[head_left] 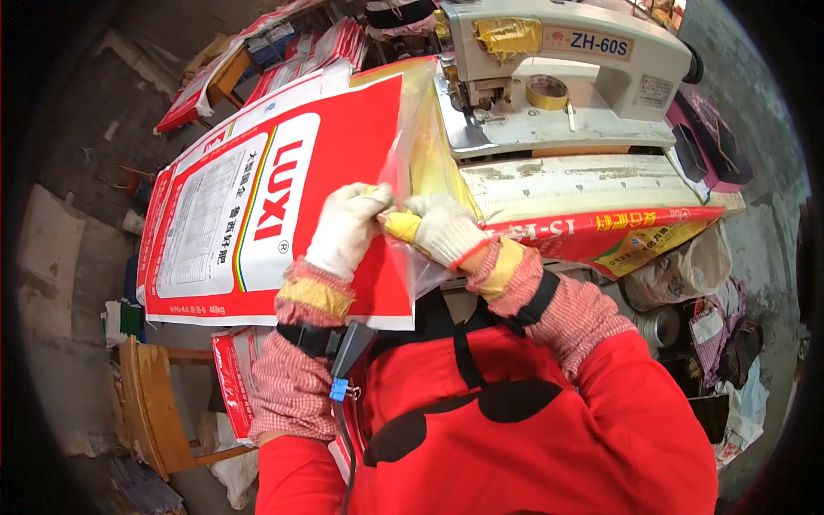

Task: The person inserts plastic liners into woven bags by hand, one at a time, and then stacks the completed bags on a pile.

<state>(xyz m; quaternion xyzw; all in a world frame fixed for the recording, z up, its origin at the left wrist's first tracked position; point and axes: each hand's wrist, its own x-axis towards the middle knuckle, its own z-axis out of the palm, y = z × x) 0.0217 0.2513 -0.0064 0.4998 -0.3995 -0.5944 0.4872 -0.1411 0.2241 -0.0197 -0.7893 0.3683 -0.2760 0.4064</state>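
Note:
A large red and white printed sack (360, 112) lies flat on the left, with a clear plastic liner (421, 137) sticking out of its right-hand edge. Over that edge my left hand (350, 221), in a white knitted glove, has its fingers pinched together on the liner. My right hand (446, 230), in a glove with yellow on the thumb, meets it from the right and pinches the same film. The fingertips nearly touch and partly hide what lies between them. Behind my right hand stands a white sewing machine (549, 73), its needle area beyond the liner.
On the machine bed sits a roll of tape (547, 92). A red and yellow printed sheet (601, 232) covers the worktable's front edge. More red and white sacks (335, 47) are piled at the far left. A wooden stool (154, 403) stands at lower left, a plastic-lined container (682, 270) at right.

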